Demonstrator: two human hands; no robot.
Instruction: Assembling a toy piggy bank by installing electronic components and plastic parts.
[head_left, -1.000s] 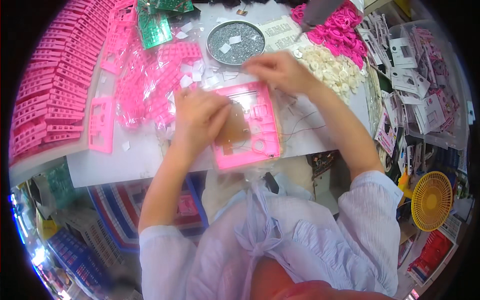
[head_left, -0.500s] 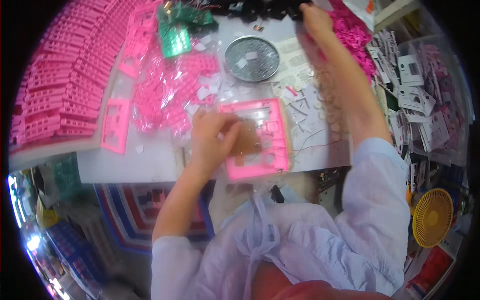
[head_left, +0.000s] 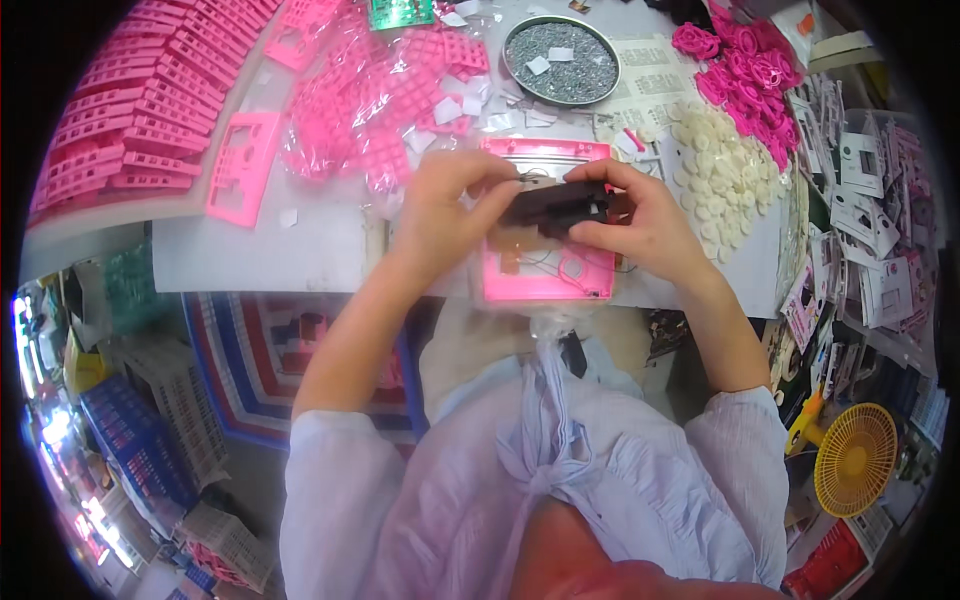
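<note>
Both hands are meeting over the middle of the bench, forearms rising from the lower edge and converging. The right hand (head_left: 640,215) is curling closed around a small dark brown part (head_left: 555,207), thumb beneath and fingers across its top. The left hand (head_left: 450,205) is pinching the same part's left end between thumb and fingertips, so the part is sitting clamped between the two grips, held just above a pink rectangular frame (head_left: 545,285) lying flat at the near edge of the white worktable (head_left: 290,250). Thin wires are showing inside the frame, at 6 o'clock from the part.

At 12 o'clock from the grip a round metal dish (head_left: 562,60) of small grey pieces is standing. At 2 o'clock a heap of cream discs (head_left: 720,165) is lying, with pink moulded pieces (head_left: 745,70) beyond. At 10 o'clock clear bags of pink parts (head_left: 380,90) are spreading, and stacked pink strips (head_left: 120,130) are filling the far left. A yellow fan (head_left: 855,460) is standing at 4 o'clock, down beside the bench.
</note>
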